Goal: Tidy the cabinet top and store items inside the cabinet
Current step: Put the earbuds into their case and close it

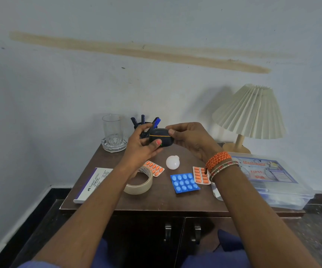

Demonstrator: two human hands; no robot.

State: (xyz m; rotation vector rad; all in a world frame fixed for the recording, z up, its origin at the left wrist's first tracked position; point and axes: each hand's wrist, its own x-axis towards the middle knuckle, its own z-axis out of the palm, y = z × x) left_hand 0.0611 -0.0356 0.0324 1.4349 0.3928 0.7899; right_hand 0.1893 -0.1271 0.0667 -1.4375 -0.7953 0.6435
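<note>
Both hands hold a small black oval case (163,136) with an orange seam and a green light, raised above the brown cabinet top (162,200). My left hand (141,149) grips it from the left, thumb on its front. My right hand (190,139) pinches its right end. On the top lie a white bulb (172,162), a blue pill strip (184,183), two orange pill strips (155,168) (200,175), a tape roll (139,185) and a white Faber-Castell box (93,184).
A drinking glass (112,132) in a glass dish and a mesh pen holder (144,127) stand at the back. A pleated lamp (251,113) stands back right, a clear first aid box (268,178) in front of it. Two cabinet doors with handles (182,232) are closed below.
</note>
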